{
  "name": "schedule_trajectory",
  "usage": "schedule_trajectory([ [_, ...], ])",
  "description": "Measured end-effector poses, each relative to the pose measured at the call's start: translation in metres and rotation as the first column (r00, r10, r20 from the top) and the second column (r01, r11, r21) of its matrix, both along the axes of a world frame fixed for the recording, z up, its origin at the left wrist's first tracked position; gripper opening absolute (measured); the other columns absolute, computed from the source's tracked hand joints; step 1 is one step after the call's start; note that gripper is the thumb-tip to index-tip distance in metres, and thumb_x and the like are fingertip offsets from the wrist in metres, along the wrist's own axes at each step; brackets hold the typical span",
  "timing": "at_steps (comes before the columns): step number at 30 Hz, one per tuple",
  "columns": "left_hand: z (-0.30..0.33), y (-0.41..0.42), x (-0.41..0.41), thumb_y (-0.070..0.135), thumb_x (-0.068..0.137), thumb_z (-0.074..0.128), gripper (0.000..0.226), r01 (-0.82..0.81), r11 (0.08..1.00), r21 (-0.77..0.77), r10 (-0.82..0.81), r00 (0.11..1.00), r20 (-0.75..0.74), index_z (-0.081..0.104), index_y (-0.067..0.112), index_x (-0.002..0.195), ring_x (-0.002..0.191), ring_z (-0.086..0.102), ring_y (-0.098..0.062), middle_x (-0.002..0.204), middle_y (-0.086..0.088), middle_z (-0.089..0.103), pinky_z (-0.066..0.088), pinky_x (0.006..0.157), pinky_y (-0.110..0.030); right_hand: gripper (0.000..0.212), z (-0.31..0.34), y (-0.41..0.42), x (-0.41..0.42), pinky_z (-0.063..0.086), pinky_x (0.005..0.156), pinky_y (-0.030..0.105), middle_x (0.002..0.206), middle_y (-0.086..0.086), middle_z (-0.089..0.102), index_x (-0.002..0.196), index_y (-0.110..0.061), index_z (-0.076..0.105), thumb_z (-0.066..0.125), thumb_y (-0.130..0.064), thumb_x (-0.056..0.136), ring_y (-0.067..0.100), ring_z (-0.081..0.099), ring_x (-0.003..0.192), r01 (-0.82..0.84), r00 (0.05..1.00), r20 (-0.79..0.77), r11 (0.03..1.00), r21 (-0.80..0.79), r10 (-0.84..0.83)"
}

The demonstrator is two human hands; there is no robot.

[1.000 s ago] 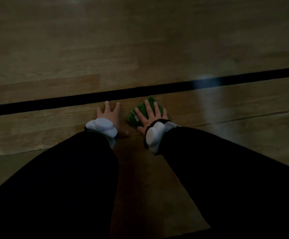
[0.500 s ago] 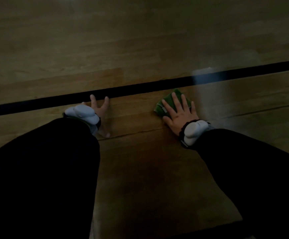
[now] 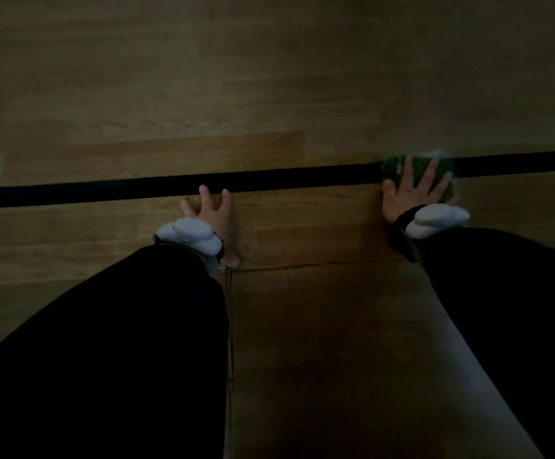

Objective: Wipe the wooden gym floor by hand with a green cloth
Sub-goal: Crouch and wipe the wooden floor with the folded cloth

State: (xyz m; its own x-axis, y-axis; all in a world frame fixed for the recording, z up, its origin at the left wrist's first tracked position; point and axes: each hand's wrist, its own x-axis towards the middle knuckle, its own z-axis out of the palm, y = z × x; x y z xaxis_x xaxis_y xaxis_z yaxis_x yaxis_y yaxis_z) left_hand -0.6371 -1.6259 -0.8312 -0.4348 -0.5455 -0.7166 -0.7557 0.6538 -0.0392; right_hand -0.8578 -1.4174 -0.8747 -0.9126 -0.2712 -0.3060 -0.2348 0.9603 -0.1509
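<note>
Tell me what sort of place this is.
Probably an indoor sports hall or gym. The wooden plank floor is glossy, and a black court line runs straight across it. The right hand presses a green cloth onto that line.

Left hand [image 3: 215, 213] and right hand [image 3: 408, 190] flat, palms down, fingers [image 3: 205, 193] spread.

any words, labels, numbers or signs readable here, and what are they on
None can be read.
The folded green cloth under the right hand has a small pale tag, too blurred to show any text.
The white wrist-worn devices, the black floor line and the wooden gym floor show no lettering.
</note>
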Motion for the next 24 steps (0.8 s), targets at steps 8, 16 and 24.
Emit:
schedule_trajectory([
  [8, 0.002, -0.002, 0.001, 0.032, 0.067, 0.084, 0.130, 0.001, 1.000, 0.030, -0.001, 1.000, -0.013, -0.014, 0.026, 0.150, 0.140, -0.012, -0.051, 0.156, -0.012, -0.024, 0.013, 0.113, -0.062, 0.060, -0.005, -0.018, 0.009, -0.004, 0.114, 0.058, 0.160, 0.008, -0.008, 0.152, -0.029, 0.006, 0.029, -0.046, 0.099, 0.036, -0.008, 0.146, 0.097, 0.992, -0.090, 0.994, 0.042, -0.093],
  [16, -0.003, -0.002, -0.001, 0.033, 0.063, 0.086, 0.133, -0.007, 1.000, 0.011, 0.007, 1.000, -0.002, -0.014, 0.028, 0.150, 0.139, -0.011, -0.052, 0.156, -0.011, -0.023, 0.016, 0.112, -0.064, 0.060, 0.003, -0.027, 0.017, -0.001, 0.114, 0.060, 0.160, 0.007, -0.012, 0.152, -0.031, -0.001, 0.023, -0.047, 0.100, 0.036, -0.010, 0.145, -0.097, 0.995, 0.014, 0.995, 0.039, 0.096],
  [24, -0.003, -0.003, -0.003, 0.036, 0.064, 0.085, 0.133, -0.005, 1.000, 0.014, 0.005, 1.000, 0.026, -0.016, 0.027, 0.149, 0.139, -0.012, -0.052, 0.156, -0.011, -0.024, 0.016, 0.112, -0.063, 0.060, 0.007, -0.101, 0.091, -0.006, 0.115, 0.056, 0.159, 0.006, -0.015, 0.152, -0.034, -0.002, 0.025, -0.046, 0.099, 0.034, -0.014, 0.145, -0.531, 0.847, 0.012, 0.847, -0.034, 0.531],
])
